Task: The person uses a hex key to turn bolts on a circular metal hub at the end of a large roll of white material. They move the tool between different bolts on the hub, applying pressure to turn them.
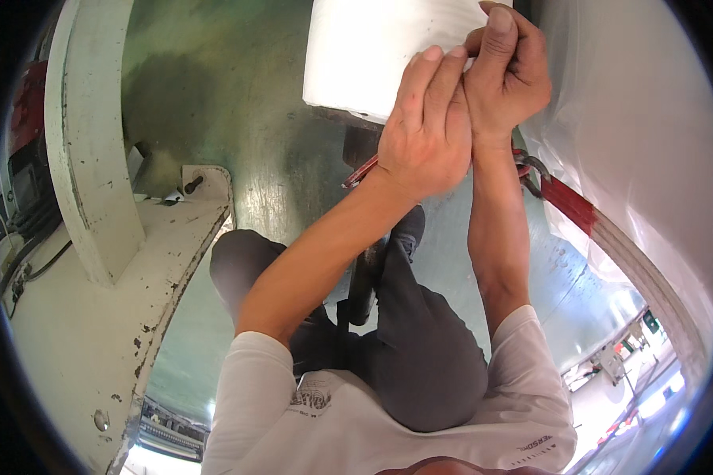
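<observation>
A smooth white block-like thing (364,55) stands in front of me, its near edge resting on a dark support (360,145). My left hand (428,127) lies along its near right part with the back up and the fingers stretched out. The side of this hand touches my right hand (511,75) near the wrist. My right hand is turned with its thumb up and its fingers curled in, at the right edge of the white thing. Whatever its fingers may hold is hidden.
On the right, a red strap end (569,204) hangs from a metal hook (537,168), beside clear plastic film (610,119). A chipped, cream-painted metal frame (87,158) with a bolted base (79,340) stands at left. My legs (420,348) are bent above the green floor (206,119).
</observation>
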Tool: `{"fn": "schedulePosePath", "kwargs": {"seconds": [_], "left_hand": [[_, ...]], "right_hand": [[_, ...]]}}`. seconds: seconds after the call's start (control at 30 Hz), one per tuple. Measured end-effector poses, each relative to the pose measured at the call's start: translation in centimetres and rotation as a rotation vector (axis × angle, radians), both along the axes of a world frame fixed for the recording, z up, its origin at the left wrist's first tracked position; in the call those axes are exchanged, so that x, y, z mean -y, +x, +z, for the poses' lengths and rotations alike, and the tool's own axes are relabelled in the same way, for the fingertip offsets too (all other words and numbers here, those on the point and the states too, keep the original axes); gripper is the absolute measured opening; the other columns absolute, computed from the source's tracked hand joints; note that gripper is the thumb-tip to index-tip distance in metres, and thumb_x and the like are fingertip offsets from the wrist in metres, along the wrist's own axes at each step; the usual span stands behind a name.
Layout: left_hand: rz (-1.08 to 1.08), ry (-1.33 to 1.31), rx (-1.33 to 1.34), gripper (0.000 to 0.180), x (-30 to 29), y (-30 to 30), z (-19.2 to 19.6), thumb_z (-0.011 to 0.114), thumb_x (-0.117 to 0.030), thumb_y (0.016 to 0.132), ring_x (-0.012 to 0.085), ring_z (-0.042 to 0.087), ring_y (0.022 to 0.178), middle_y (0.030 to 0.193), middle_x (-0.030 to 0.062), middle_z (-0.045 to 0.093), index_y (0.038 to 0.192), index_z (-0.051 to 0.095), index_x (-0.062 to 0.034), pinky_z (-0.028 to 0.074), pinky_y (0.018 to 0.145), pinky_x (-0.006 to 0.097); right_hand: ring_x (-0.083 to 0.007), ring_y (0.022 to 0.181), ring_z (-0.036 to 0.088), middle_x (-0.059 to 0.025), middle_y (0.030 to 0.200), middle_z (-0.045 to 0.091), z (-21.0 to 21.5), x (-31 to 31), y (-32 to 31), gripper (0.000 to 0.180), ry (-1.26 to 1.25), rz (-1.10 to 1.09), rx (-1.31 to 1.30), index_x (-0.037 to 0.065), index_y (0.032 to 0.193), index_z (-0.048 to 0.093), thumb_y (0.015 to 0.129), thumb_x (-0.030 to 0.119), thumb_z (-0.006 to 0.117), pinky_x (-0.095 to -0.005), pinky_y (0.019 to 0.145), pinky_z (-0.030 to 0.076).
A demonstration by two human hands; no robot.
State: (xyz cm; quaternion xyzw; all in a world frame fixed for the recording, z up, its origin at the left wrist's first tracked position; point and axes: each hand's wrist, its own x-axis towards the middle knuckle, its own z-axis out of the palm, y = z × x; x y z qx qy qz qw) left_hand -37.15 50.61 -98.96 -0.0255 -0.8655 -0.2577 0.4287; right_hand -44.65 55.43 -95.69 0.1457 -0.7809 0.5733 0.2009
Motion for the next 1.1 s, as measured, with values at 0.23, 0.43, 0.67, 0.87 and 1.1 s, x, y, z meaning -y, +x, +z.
{"fn": "schedulePosePath", "kwargs": {"seconds": [0.23,0.43,0.67,0.87,1.1], "left_hand": [[-0.16,0.268,0.174,0.043,1.8,3.3,0.9,0.067,-0.004,0.085,0.0453,0.048,0.118,0.123,0.0263,0.054,0.122,0.05,0.0094,0.036,0.102,0.052],[-0.039,0.798,0.71,0.031,0.9,15.9,3.4,0.057,-0.026,0.102,0.0277,0.054,0.097,0.109,0.0156,0.058,0.115,0.051,0.0015,0.043,0.088,0.039],[-0.146,2.591,0.711,0.039,3.8,13.0,2.9,0.029,-0.025,0.112,0.0184,0.065,0.082,0.106,0.0175,0.065,0.115,0.053,0.0059,0.058,0.074,0.03],[-0.019,2.637,0.429,0.03,5.7,10.7,5.9,0.036,-0.017,0.11,0.0143,0.064,0.072,0.105,0.0178,0.067,0.108,0.054,0.0066,0.06,0.066,0.024],[-0.277,1.486,0.88,0.039,7.2,16.1,7.0,0.046,-0.039,0.108,0.0142,0.058,0.054,0.084,0.0138,0.07,0.112,0.051,-0.0008,0.046,0.051,0.028]], "right_hand": [[-0.0159,0.042,0.044,-0.0122,0.05,0.047,2.6,-0.1,1.2,0.041,0.462,0.128,0.239,0.001,0.073,0.065,0.097,0.033,0.067,-0.0332,0.046,0.039],[-0.0137,0.047,0.041,-0.009,0.05,0.048,4.9,-5.0,3.9,0.046,0.652,0.414,0.377,-0.002,0.069,0.064,0.095,0.036,0.07,-0.0336,0.048,0.038],[-0.0064,0.056,0.043,0.0001,0.057,0.052,6.2,-7.0,7.6,0.042,0.423,0.383,0.517,-0.002,0.073,0.066,0.097,0.033,0.069,-0.0265,0.051,0.036],[-0.006,0.055,0.04,0.0021,0.056,0.046,6.5,-5.7,5.3,0.043,0.318,0.362,0.569,0.0,0.075,0.065,0.097,0.037,0.068,-0.0253,0.05,0.032],[-0.0121,0.063,0.061,-0.0026,0.066,0.061,4.4,-8.5,17.0,0.03,0.337,0.967,0.862,0.004,0.115,0.067,0.107,0.029,0.052,-0.0306,0.06,0.051]]}}
